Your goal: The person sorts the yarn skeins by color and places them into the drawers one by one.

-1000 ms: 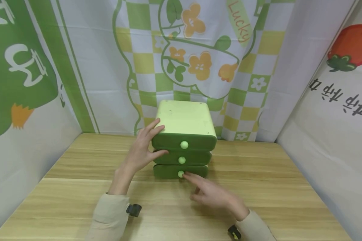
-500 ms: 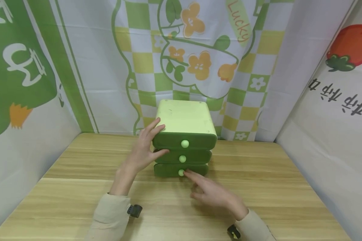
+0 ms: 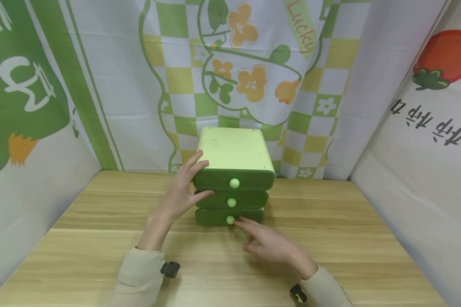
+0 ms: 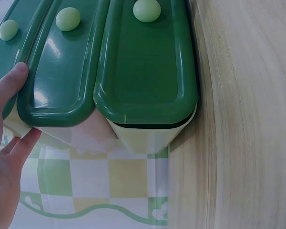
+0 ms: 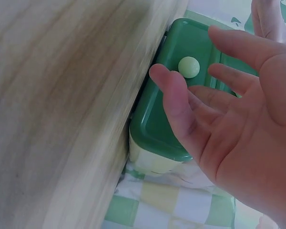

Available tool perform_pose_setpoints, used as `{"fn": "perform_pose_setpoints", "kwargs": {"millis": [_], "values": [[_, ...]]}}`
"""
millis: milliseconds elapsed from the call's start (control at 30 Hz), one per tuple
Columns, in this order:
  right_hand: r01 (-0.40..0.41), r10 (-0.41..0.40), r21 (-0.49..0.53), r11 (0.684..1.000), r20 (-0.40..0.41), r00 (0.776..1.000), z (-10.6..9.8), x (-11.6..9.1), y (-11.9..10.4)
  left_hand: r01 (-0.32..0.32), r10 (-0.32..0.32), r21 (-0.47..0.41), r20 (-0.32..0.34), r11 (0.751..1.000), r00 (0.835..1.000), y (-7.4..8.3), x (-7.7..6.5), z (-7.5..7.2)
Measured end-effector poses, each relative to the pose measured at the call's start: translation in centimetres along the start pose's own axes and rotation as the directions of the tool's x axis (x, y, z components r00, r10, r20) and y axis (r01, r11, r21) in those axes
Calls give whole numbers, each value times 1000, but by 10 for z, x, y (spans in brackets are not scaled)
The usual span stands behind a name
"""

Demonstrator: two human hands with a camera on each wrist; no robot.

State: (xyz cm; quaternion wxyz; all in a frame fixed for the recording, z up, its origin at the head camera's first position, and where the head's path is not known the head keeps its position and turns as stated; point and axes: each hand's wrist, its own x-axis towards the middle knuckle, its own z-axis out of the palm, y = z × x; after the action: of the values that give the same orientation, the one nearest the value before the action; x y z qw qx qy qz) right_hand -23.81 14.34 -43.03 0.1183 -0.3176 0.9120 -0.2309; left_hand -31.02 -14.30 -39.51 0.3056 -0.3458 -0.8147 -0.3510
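Little has moved in the last second: hands at the drawer box

The left hand (image 3: pixel 180 192) stays flat against the green drawer box (image 3: pixel 233 179) at the counter's (image 3: pixel 100 238) far middle; the right hand (image 3: pixel 270 245), open and empty, still hovers at the bottom knob (image 3: pixel 230 220), ungripped.

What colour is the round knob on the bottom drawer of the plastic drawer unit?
Pale green round knob on a dark green bottom drawer front; the right wrist view shows it best.

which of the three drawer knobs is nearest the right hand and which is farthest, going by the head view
Measured from the right hand:
1. Bottom knob: lowest drawer, just left of the fingers.
2. Middle knob: one drawer up, above the first.
3. Top knob: highest drawer, under the pale lid, farthest.
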Motion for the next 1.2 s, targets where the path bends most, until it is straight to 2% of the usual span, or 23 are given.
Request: {"fn": "perform_pose_setpoints", "kwargs": {"millis": [133, 500, 733, 833, 900, 967, 1033, 1167, 1200], "values": [[2, -2, -9, 1000, -6, 1000, -2, -1, 0, 12, -12, -13, 5, 1000, 1000, 0, 0, 1], [5, -6, -42, 999, -26, 1000, -3, -1, 1, -22, 21, -39, -12, 999, 1000, -2, 1, 6], [5, -6, -48, 999, -25, 1000, -3, -1, 1, -18, 18, -35, 3, 999, 1000, -1, 0, 9], [40, -43, -46, 998, -66, 997, -5, 0, 1, 2, -1, -41, 15, 999, 1000, 1, 0, 9], [85, -92, -56, 995, -140, 986, -8, 1, 0, 24, -22, -45, 32, 999, 999, 1, 0, 8], [147, -163, -81, 986, -252, 954, -14, 0, -1, 57, -54, -38, 69, 998, 996, 2, 1, 6], [198, -231, -127, 972, -375, 898, -21, -1, -1, 107, -104, -22, 116, 994, 988, 2, 1, 2], [256, -342, -227, 939, -586, 734, -40, -6, 3, 224, -232, 66, 190, 972, 954, 1, -1, -9], [250, -351, -246, 936, -620, 702, -45, -7, 5, 249, -262, 88, 200, 965, 944, 0, -2, -12]]}}
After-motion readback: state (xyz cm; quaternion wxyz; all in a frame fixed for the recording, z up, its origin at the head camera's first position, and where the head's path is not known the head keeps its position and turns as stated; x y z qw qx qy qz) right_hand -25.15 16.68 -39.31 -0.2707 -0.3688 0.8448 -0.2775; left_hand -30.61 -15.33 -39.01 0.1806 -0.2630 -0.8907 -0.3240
